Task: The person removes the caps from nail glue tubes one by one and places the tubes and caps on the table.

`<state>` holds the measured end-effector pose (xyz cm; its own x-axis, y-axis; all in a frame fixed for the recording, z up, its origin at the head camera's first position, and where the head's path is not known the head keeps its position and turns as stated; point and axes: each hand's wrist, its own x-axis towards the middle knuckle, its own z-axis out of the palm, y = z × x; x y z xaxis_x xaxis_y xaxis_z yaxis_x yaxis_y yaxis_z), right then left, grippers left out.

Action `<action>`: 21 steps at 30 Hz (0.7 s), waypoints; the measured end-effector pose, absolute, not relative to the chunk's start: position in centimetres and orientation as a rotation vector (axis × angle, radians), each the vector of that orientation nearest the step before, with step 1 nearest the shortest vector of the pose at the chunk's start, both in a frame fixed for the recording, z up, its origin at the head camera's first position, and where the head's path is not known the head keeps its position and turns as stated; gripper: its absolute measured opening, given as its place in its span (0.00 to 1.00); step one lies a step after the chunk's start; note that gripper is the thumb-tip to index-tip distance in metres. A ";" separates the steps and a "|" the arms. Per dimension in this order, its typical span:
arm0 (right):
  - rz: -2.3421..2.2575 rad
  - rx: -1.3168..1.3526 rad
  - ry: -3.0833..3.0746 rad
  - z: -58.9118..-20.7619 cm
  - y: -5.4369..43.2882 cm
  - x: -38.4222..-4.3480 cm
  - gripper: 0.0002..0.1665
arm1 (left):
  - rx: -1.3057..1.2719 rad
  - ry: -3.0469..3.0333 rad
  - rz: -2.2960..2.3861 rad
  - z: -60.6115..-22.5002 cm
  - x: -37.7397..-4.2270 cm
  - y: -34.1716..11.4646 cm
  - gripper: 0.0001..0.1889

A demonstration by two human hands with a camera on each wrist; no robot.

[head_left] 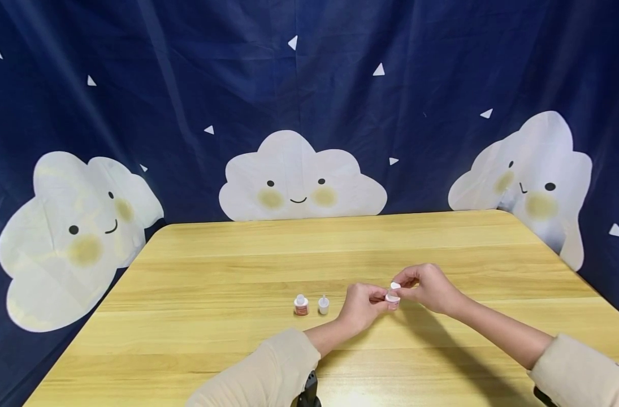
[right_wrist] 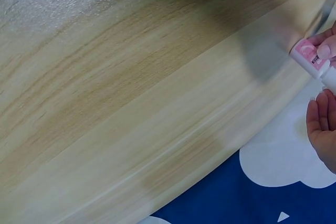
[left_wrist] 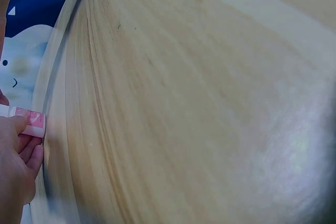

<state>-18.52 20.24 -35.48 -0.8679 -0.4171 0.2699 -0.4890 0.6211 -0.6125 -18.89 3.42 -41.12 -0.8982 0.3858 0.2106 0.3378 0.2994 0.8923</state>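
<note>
My left hand (head_left: 361, 310) grips a small white bottle (head_left: 393, 304) with a pink label. The fingers and thumb lie around its sides. In the left wrist view the pink label (left_wrist: 35, 118) shows past the left thumb, and in the right wrist view the bottle (right_wrist: 310, 57) appears tilted. At the bottle's top, my right hand (head_left: 433, 288) pinches a white cap (head_left: 395, 286) between thumb and fingers. Left of the hands, a second small bottle (head_left: 301, 307) with a reddish label stands upright on the table. Beside it stands a small white piece with a narrow tip (head_left: 323, 306).
The pale wooden table (head_left: 228, 271) has rounded far corners. Behind it hangs a dark blue curtain (head_left: 421, 56) printed with smiling white clouds and triangles. A black device (head_left: 309, 390) sits by the left sleeve at the near edge of view.
</note>
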 end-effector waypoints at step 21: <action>1.048 0.961 -2.760 -35.2 20.7 -18.9 0.07 | 0.761 2.550 1.676 -41.4 -18.9 3.3 0.09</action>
<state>-18.91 20.71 -35.17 -0.8077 -0.5379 0.2414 -0.5626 0.5806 -0.5885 -18.94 3.33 -41.37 -0.8828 0.3910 0.2604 0.3941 0.3149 0.8635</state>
